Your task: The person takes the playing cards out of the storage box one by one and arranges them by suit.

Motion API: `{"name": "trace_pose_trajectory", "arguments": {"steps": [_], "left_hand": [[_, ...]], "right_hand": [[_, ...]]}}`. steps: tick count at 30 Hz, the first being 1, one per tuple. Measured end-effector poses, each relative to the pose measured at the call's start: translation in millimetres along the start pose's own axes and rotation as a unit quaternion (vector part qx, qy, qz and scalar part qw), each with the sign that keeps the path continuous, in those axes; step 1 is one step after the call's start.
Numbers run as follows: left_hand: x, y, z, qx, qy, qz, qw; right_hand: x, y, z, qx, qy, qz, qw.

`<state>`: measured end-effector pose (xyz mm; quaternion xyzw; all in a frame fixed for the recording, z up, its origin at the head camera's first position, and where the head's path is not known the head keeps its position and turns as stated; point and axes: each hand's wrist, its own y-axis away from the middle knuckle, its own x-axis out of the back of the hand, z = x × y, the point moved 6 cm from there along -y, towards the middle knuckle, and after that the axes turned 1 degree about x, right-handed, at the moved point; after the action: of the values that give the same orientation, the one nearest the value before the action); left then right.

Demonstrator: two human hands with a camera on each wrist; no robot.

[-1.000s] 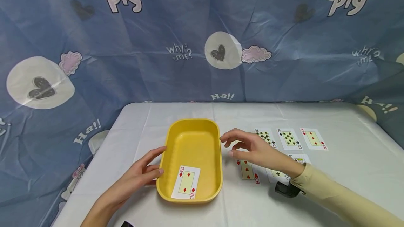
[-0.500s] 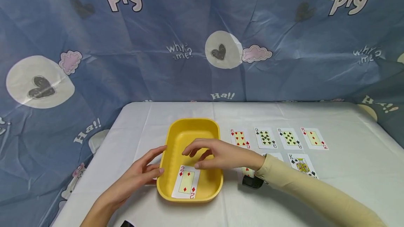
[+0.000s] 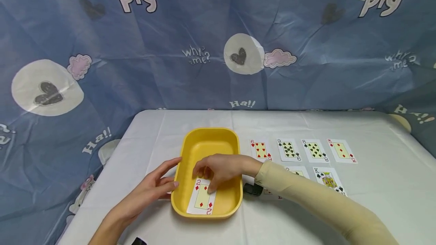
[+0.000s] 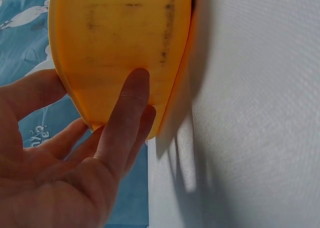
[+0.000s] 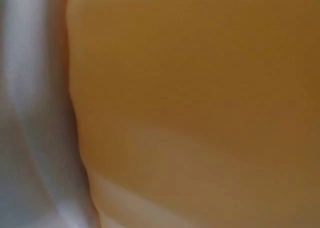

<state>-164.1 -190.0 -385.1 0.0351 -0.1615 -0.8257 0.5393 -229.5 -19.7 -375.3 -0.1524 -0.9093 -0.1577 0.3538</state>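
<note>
In the head view a yellow plastic tray (image 3: 209, 135) stands on the white-covered table. One playing card, the two of diamonds (image 3: 201, 201), lies face up at its near end. My right hand (image 3: 223, 169) reaches over the tray's right wall, fingers bent down at the card's far edge and thumb over its right side. Along the tray's left side my left hand (image 3: 150, 190) rests, its extended fingers and thumb touching the outer wall. The left wrist view shows those fingers (image 4: 125, 118) against the scuffed yellow wall (image 4: 120, 33). Blurred tray wall (image 5: 190, 78) fills most of the right wrist view.
Right of the tray lie face-up cards: six of hearts (image 3: 260, 149), nine of clubs (image 3: 288, 149), eight of spades (image 3: 315, 150) and three of diamonds (image 3: 341, 150). Nearer are the king of spades (image 3: 328, 180) and others partly under my sleeve (image 3: 306, 196). A patterned blue cloth (image 3: 190, 86) hangs behind.
My right hand has moved left from beside the tray, over its wall and down onto the two of diamonds. My left hand stays at the tray, and the card lies where it was.
</note>
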Motion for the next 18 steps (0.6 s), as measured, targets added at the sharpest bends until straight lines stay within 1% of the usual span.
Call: {"name": "trace_pose_trajectory", "arguments": {"steps": [4, 8, 12, 15, 18], "left_hand": [[-1.3, -0.6, -0.1, -0.007, 0.004, -0.010, 0.9999], [-0.4, -0.7, 0.3, -0.009, 0.002, -0.006, 0.9999], [-0.4, -0.5, 0.3, -0.006, 0.002, -0.005, 1.0000], [-0.7, -0.2, -0.1, -0.006, 0.004, -0.006, 1.0000], [-0.7, 0.0, -0.5, -0.005, 0.005, -0.007, 1.0000]], "right_hand": [[-2.8, -5.0, 3.5, -0.011, 0.033, -0.008, 0.999], [0.0, -9.8, 5.1, -0.010, 0.067, 0.007, 0.998], [1.9, -13.8, 5.3, 0.001, 0.092, 0.014, 0.996], [2.1, -15.6, 5.0, 0.017, 0.091, 0.009, 0.996], [4.0, -16.7, 5.3, 0.034, 0.062, 0.008, 0.997]]}}
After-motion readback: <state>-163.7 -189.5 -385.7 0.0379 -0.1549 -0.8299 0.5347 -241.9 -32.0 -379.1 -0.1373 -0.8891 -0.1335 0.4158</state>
